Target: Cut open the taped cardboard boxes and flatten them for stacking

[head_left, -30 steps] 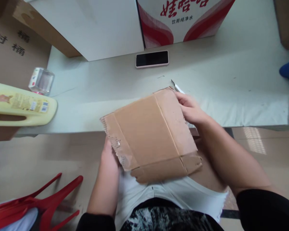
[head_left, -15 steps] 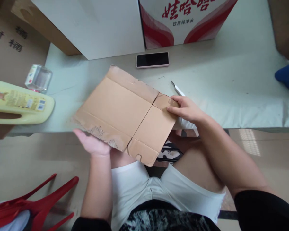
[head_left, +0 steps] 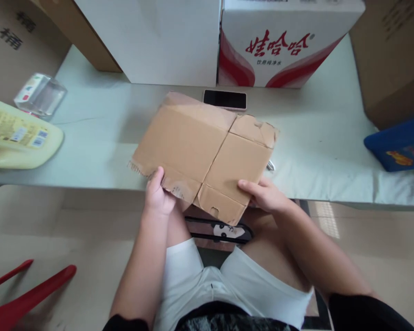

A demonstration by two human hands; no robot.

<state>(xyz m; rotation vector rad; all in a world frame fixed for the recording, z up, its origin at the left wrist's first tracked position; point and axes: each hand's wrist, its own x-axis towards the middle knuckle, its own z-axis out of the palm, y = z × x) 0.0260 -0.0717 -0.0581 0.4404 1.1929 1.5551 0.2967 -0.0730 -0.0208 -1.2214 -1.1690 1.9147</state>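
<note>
Pale table (head_left: 317, 161), creased cardboard (head_left: 184, 140) in left fingers (head_left: 156, 178) and right fingers (head_left: 250, 186)

Counter (head_left: 317, 133): phone (head_left: 225, 98) near a white box (head_left: 169, 46); yellow bottle (head_left: 24, 138) beside a clear tub (head_left: 50, 97); blue bottle (head_left: 396, 143) at right.

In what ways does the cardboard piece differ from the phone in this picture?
The cardboard piece is brown with ragged edges, while the phone has a dark screen and a smooth, pale rim. The cardboard piece looks much larger than the phone. The left hand and right hand hold the cardboard piece, whereas the phone lies on the table. Both are fairly flat.
</note>
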